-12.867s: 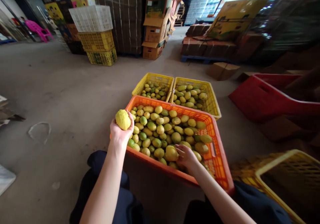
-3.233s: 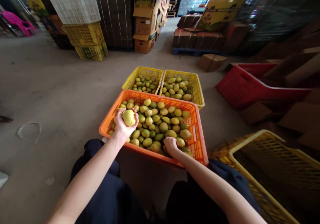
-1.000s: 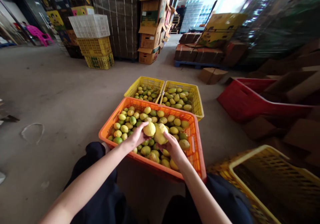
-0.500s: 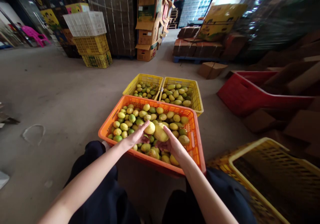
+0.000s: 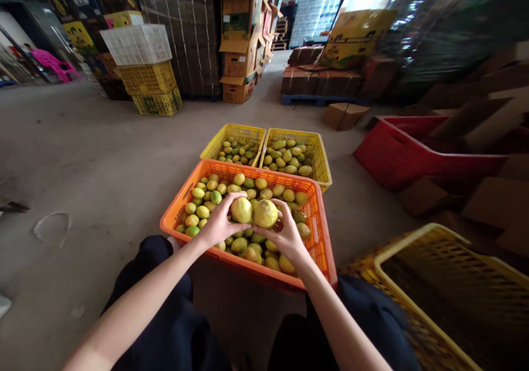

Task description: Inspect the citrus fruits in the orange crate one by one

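Over an orange crate (image 5: 326, 244) of yellow and green lemons, both hands are raised side by side. My left hand (image 5: 223, 221) grips a pale yellow lemon (image 5: 241, 210), thumb below and fingers over its top. A second yellow lemon (image 5: 265, 214), its tip end facing me, is held in my right hand (image 5: 287, 230). The two lemons are close together. Below them, several loose lemons (image 5: 252, 254) fill the crate. My fingers partly hide the fruit behind.
Two yellow crates (image 5: 233, 128) (image 5: 326, 167) with lemons adjoin the orange one's far side. Another yellow crate (image 5: 430, 310) stands at lower right, near my knee. A red bin (image 5: 397, 156) with cardboard is farther right. Stacked crates (image 5: 152, 76) and boxes (image 5: 237, 62) stand behind.
Both lemons have turned in my hands, and my fingers now wrap round their outer sides. The two hands have shifted slightly, and the whole view has moved a little.
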### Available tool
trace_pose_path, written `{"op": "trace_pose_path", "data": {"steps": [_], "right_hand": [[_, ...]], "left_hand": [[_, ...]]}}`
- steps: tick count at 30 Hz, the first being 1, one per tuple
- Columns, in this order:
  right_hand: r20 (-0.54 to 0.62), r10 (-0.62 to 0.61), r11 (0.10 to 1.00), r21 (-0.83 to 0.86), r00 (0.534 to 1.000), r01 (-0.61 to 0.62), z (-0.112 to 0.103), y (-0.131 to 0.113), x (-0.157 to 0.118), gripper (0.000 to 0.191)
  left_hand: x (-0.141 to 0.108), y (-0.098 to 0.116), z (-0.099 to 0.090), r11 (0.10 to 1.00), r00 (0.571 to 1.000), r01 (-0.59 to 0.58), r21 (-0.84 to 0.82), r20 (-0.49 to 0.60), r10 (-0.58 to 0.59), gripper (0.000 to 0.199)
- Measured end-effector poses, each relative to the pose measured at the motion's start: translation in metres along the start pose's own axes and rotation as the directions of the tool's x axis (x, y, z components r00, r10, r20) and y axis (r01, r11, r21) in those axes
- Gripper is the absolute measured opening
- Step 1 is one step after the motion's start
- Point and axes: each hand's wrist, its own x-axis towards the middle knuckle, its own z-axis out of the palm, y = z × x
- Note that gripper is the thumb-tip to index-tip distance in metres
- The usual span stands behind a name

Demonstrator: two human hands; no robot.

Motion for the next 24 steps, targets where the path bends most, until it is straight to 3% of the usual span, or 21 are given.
{"op": "trace_pose_path", "data": {"steps": [5, 10, 14, 17, 21, 24], "right_hand": [[-0.013, -0.086, 0.993, -0.087, 0.996, 0.085, -0.004, 0.002, -0.001, 0.067], [-0.023, -0.104, 0.983, -0.151, 0.994, 0.1, -0.005, -0.001, -0.001, 0.069], [0.019, -0.058, 0.992, -0.113, 0.998, 0.06, -0.004, -0.006, -0.002, 0.068], [0.007, 0.02, 1.0, -0.019, 1.0, -0.02, -0.002, -0.012, -0.005, 0.063], [0.013, 0.13, 0.984, 0.118, 0.991, -0.131, 0.0, -0.016, -0.008, 0.051], [0.041, 0.151, 0.971, 0.181, 0.988, -0.156, 0.0, -0.013, -0.005, 0.046]], "left_hand": [[-0.006, 0.002, -0.004, 0.956, 0.991, -0.128, 0.263, 0.004, 0.131, 0.055], [-0.009, -0.003, -0.007, 0.935, 0.988, -0.151, 0.322, 0.025, 0.151, 0.052], [-0.008, -0.002, -0.008, 0.981, 0.992, -0.103, 0.162, -0.056, 0.113, 0.058], [-0.004, 0.0, -0.01, 0.998, 0.996, 0.028, -0.059, -0.088, -0.033, 0.065], [-0.002, 0.003, -0.014, 0.926, 0.97, 0.226, -0.303, -0.016, -0.242, 0.062], [-0.004, 0.003, -0.019, 0.897, 0.966, 0.245, -0.368, 0.015, -0.258, 0.059]]}}
